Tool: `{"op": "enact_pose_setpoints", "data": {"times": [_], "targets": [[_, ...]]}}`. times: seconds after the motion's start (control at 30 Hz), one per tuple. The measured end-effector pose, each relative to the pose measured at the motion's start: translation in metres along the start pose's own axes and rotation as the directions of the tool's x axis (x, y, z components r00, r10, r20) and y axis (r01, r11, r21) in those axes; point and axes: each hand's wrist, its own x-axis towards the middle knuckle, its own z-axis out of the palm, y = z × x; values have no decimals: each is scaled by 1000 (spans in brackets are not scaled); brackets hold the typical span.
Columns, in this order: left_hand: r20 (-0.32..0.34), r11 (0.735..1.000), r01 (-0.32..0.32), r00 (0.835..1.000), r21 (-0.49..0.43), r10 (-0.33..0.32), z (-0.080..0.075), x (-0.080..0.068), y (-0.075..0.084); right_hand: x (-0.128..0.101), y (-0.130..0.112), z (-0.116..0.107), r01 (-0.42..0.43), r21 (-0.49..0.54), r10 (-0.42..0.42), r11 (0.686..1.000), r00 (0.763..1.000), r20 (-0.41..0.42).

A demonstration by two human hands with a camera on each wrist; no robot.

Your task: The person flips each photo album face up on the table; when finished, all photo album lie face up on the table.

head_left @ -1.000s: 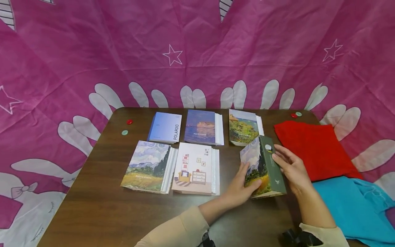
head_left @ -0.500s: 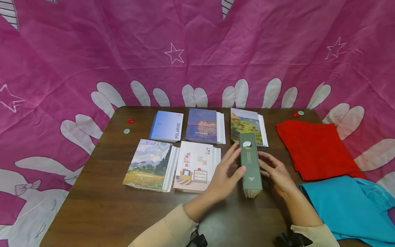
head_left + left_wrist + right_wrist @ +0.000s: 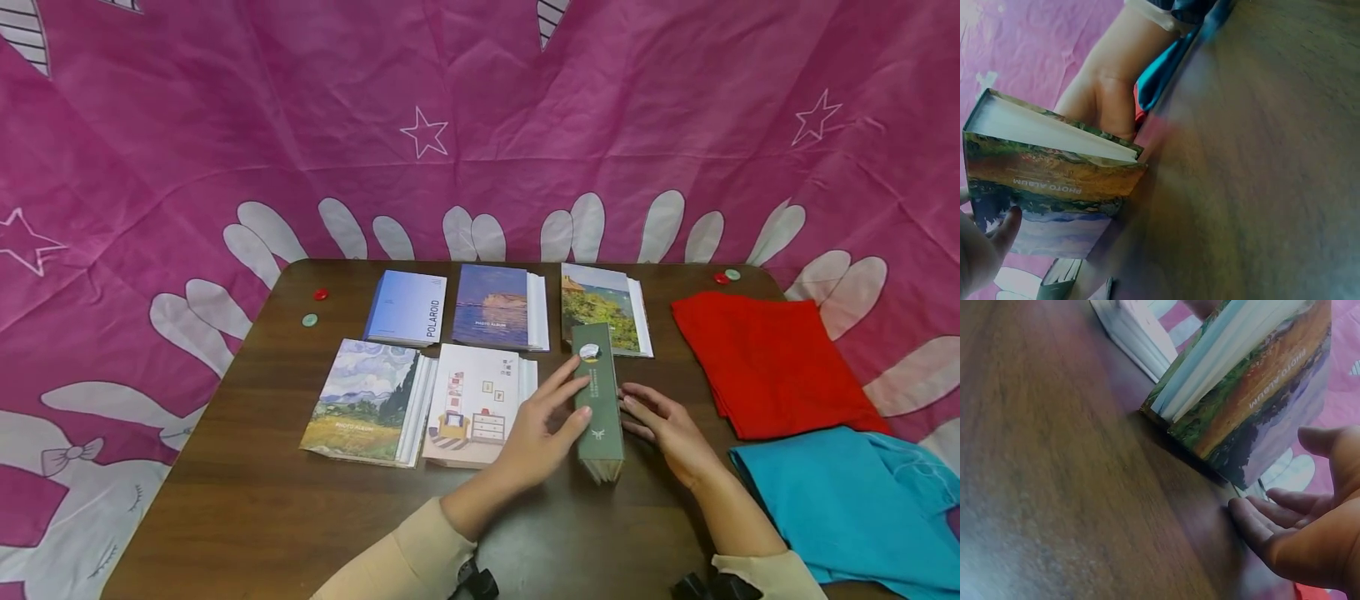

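Observation:
A photo album [image 3: 597, 392] with a green spine stands on its page edge on the brown table [image 3: 247, 500], spine up. My left hand [image 3: 538, 433] lies flat against its left cover with the fingers straight. The left wrist view shows that painted cover [image 3: 1054, 187] with my thumb [image 3: 994, 240] on it. My right hand [image 3: 667, 427] rests to the album's right, fingers stretched out. In the right wrist view these fingers [image 3: 1260, 528] lie on the table just beside the album [image 3: 1260, 394], apart from it.
Several other albums lie flat in two rows: a Polaroid one [image 3: 407, 307], a blue one [image 3: 495, 317], a landscape one [image 3: 603, 304], a wheat-field one [image 3: 360, 398], a room one [image 3: 476, 404]. Red cloth [image 3: 765, 358] and blue cloth [image 3: 847, 500] lie at right. Small buttons [image 3: 315, 307] sit far left.
The album was tipped from leaning with its cover showing to standing spine up, and shifted slightly left. My right hand came off the spine and dropped beside the album.

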Motion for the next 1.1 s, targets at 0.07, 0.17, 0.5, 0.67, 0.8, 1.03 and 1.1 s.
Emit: {"op": "enact_pose_setpoints", "data": {"times": [0.07, 0.17, 0.5, 0.67, 0.8, 1.03, 1.1], "targets": [[-19, 1000, 8, 1000, -8, -8, -2, -1, 0, 0, 1, 0, 12, -1, -12, 1000, 1000, -1], [-39, 998, 38, 998, -46, -40, -4, -4, -8, 0, 4, 0, 24, -22, -24, 999, 1000, -3], [21, 963, 264, 964, 46, -266, -2, -7, -14, -7, 1, -5, -51, -191, 40, 980, 997, -62], [43, 909, 412, 909, 62, -415, 0, -3, -19, -11, -1, -11, -56, -246, 38, 968, 996, -78], [106, 895, 445, 890, 18, -444, 1, 0, -20, -9, -2, -15, -61, -322, 29, 945, 994, -102], [137, 899, 427, 889, 92, -437, -3, 0, -19, -4, -3, -14, -61, -486, -5, 872, 991, -133], [127, 904, 413, 896, 114, -425, -9, 0, -18, -4, -3, -13, -45, -524, -31, 850, 990, -135]]}}
